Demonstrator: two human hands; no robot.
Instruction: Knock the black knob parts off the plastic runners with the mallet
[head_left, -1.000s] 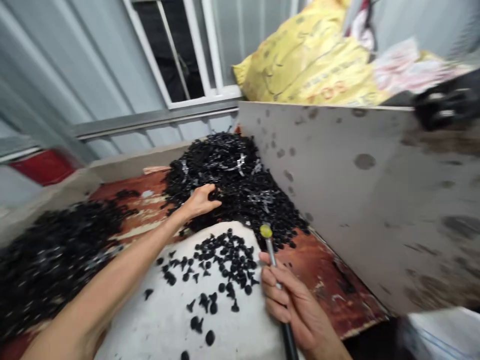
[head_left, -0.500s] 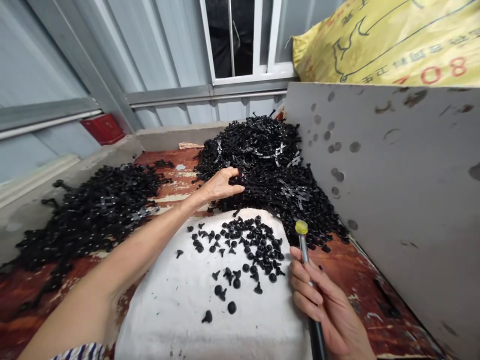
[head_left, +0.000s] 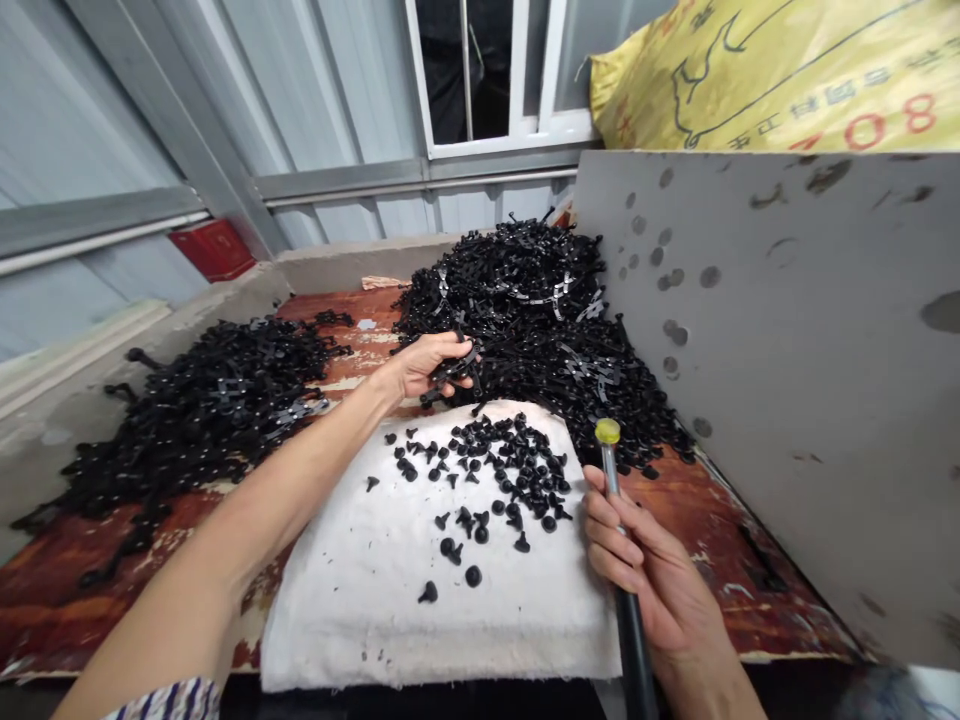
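My left hand (head_left: 435, 362) is closed around a small bunch of black jointed parts (head_left: 459, 368), at the near-left edge of a large heap of similar black parts (head_left: 517, 300). Fingers of my right hand (head_left: 630, 545) wrap a yellow-tipped mallet (head_left: 608, 440) with a metal shaft and a black grip, held upright. Between the hands lies a white cloth (head_left: 360, 590). Loose black knob-headed pieces (head_left: 517, 470) are scattered over it, thickest toward its far right.
Another heap of black parts (head_left: 217, 410) lies at left on the worn red-brown board (head_left: 187, 530). A grey spotted panel (head_left: 787, 330) stands along the right, with a yellow printed sack (head_left: 750, 80) above it. A red box (head_left: 214, 250) sits by the back wall.
My left hand has drawn back slightly to the left from the heap, with black jointed parts now in its grasp. My right hand keeps the mallet upright. The view has shifted a little.
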